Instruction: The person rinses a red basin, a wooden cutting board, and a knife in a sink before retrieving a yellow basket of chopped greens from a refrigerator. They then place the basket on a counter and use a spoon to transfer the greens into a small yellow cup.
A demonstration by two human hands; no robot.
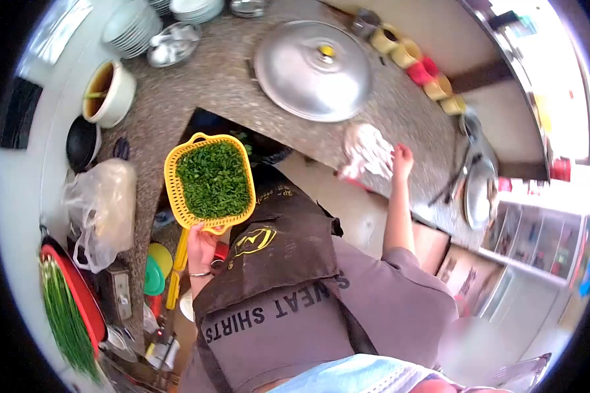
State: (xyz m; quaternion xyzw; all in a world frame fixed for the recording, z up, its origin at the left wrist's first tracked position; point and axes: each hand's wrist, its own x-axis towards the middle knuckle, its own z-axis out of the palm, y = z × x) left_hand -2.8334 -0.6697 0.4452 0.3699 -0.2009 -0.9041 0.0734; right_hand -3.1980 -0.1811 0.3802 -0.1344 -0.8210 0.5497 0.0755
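My left hand (pixel 202 249) is closed on the near edge of a yellow plastic basket (pixel 172 177). Chopped green herbs (pixel 213 178) fill the basket, which is held over the counter's edge, in front of a dark opening. On the right, my right hand (pixel 402 159) is over the counter beside a crumpled white cloth (pixel 367 149); its fingers look curled, and whether they hold part of the cloth is too small to tell.
A large metal lid (pixel 313 71) lies on the speckled counter (pixel 223 72). Stacked bowls (pixel 132 33), a white pot (pixel 118 95) and a plastic bag (pixel 105 203) stand left. Yellow containers (pixel 406 52) line the back. Green onions (pixel 65 314) lie lower left.
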